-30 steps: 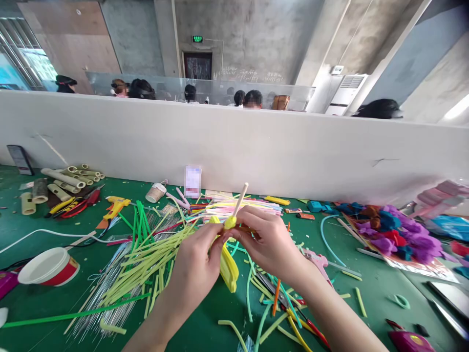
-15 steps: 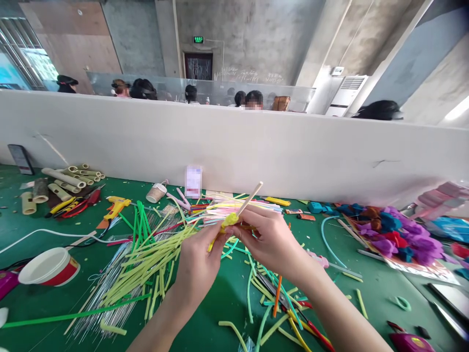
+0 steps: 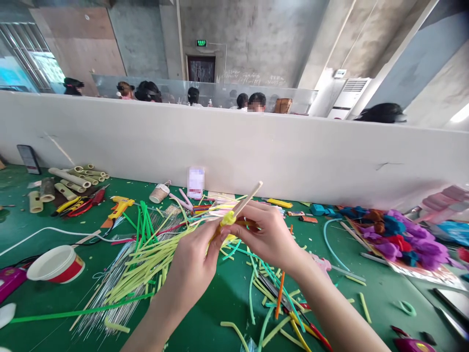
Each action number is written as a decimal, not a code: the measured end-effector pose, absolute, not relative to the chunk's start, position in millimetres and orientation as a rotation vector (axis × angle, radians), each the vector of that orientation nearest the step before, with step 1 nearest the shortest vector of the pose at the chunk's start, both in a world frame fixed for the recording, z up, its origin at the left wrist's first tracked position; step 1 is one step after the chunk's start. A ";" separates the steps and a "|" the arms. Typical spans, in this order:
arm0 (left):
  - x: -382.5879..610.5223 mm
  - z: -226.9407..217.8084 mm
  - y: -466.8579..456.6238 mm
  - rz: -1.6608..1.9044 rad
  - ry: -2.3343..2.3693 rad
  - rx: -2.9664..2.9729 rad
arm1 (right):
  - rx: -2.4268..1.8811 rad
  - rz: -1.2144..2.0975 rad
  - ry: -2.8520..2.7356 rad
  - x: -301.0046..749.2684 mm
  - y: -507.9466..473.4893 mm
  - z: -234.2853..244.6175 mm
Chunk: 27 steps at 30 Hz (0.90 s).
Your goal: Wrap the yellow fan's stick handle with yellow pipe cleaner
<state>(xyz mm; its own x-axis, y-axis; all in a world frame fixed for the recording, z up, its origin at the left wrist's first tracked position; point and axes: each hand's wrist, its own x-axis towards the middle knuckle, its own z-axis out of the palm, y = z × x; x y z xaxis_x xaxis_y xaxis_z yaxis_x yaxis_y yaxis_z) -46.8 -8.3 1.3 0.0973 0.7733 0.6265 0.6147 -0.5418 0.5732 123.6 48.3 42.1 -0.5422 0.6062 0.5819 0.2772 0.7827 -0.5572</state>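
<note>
My left hand (image 3: 198, 256) is closed in a pinch on a bright yellow fuzzy wrapping, apparently chenille stem (image 3: 228, 218). It sits around a pale wooden stick (image 3: 249, 198), whose bare end points up and to the right. My right hand (image 3: 269, 237) is closed too, its thumb and fingertips meeting at the wrapping from the right. A yellow strand shows between its fingers; its far end is hidden. Beneath the hands lie light green chenille stems (image 3: 161, 259) and a bundle of pink and white stems (image 3: 220, 208).
Scissors (image 3: 269, 288) lie among green offcuts. To the left are a yellow glue gun (image 3: 120, 208), a paper cup (image 3: 56, 264), pliers (image 3: 69, 205) and bamboo pieces (image 3: 73, 178). A phone (image 3: 196, 182) leans on the white partition (image 3: 234, 142). Purple fuzzy pieces (image 3: 421, 239) lie right.
The view has shifted slightly, so the table things appear a little farther right and lower. Both hands keep their grip; the yellow wrapping has turned slightly, and less shows below my left fingers.
</note>
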 end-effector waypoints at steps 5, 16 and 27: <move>-48.5 2.5 -10.1 1.927 1.683 2.289 | -0.614 0.538 -2.127 104.5 50.9 55.0; -87.4 14.4 6.6 2.111 1.918 2.090 | -0.503 0.594 -2.193 49.8 75.0 79.0; -92.0 6.3 -8.0 1.781 1.588 1.784 | -0.526 0.692 -2.197 55.5 74.5 67.3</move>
